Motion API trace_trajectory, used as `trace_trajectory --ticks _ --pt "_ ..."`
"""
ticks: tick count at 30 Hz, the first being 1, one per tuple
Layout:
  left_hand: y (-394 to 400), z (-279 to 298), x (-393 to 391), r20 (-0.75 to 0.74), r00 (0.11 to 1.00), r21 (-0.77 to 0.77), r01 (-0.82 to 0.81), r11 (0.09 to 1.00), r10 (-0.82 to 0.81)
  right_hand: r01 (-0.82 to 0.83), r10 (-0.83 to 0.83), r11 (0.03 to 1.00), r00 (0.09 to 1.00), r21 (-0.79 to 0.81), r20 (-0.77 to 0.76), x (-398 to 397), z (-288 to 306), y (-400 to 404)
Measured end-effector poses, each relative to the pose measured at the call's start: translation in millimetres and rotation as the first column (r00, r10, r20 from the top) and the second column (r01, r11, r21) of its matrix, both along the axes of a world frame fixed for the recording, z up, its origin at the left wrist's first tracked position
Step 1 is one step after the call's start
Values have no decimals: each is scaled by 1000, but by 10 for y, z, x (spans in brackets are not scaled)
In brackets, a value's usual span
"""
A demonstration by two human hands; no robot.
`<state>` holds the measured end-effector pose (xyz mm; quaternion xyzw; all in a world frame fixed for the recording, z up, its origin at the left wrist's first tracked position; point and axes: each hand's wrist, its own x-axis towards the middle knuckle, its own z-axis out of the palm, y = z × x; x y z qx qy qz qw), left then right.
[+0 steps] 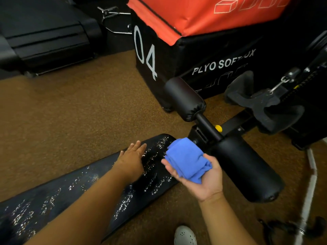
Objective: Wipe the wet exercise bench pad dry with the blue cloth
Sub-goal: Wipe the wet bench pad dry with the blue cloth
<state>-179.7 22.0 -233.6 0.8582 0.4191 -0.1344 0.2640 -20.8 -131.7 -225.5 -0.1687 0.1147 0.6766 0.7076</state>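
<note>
Resting bunched in the upturned, loosely cupped right hand (203,175) just above the droplet-beaded black vinyl bench pad (74,188), the soft, light blue folded cloth (185,161) should compress easily, best gripped across its bulk; left hand (131,160) flat, empty.

Plyo box (203,55) stands near a treadmill (46,38).

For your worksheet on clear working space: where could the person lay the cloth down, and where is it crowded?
Free: brown floor between bench pad, plyo box and treadmill. Crowded: right of the blue cloth, among foam rollers and bench frame.
</note>
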Motion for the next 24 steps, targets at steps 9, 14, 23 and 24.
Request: trace_trajectory --ticks 9,14,23,24 --pt "-42 -241 -284 -5 999 88 -51 995 51 184 169 956 300 -231 939 310 -313 684" --pt "-32 -326 -363 -12 997 110 -73 991 75 111 565 723 -662 -682 492 324 -640 992" --pt "-24 -371 -556 -22 985 110 -165 980 169 327 616 683 -739 -654 274 38 -931 1207" --pt "-30 -366 -562 -25 985 106 -165 981 168 312 580 719 -761 -621 290 9 -943 1190"
